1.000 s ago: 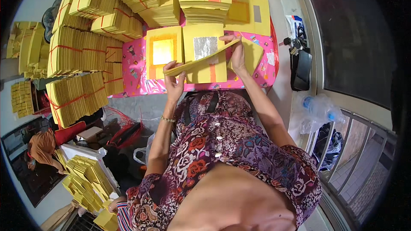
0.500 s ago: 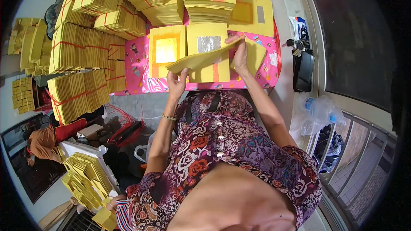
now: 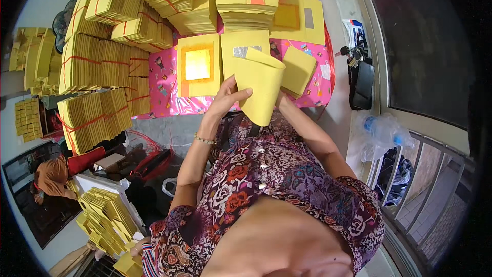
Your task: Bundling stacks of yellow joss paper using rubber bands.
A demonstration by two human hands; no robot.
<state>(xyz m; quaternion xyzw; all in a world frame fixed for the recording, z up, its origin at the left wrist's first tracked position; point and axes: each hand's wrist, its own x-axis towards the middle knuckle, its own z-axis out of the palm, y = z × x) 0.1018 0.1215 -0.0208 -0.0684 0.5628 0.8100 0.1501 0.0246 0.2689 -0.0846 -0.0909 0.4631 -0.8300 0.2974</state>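
Above my lap, near the table's front edge, a few yellow paper sheets [image 3: 260,90] are bent over into a curl. My left hand [image 3: 227,97] grips their left side, thumb on the front face and fingers behind. My right hand [image 3: 281,101] is at the right side, mostly hidden behind the sheets, so its fingers do not show. Just beyond lies a yellow sheet with a silver patch [image 3: 246,38], partly covered by the curl. A gold-patched yellow stack [image 3: 184,90] lies to its left. On the right rests a small tilted pile of yellow paper [image 3: 299,71].
Bundles tied with red string [image 3: 95,64] crowd the table's left side. A tall paper stack [image 3: 247,7] stands at the back on the pink patterned cloth [image 3: 192,105]. Keys [image 3: 354,59] and a black case [image 3: 363,86] lie on the right ledge. Another person's striped sleeve [image 3: 148,254] shows lower left.
The yellow sheets have gone from a nearly flat, slanted hold to a bent curl closer to me. My right hand has come down and behind them; my left has moved slightly right.
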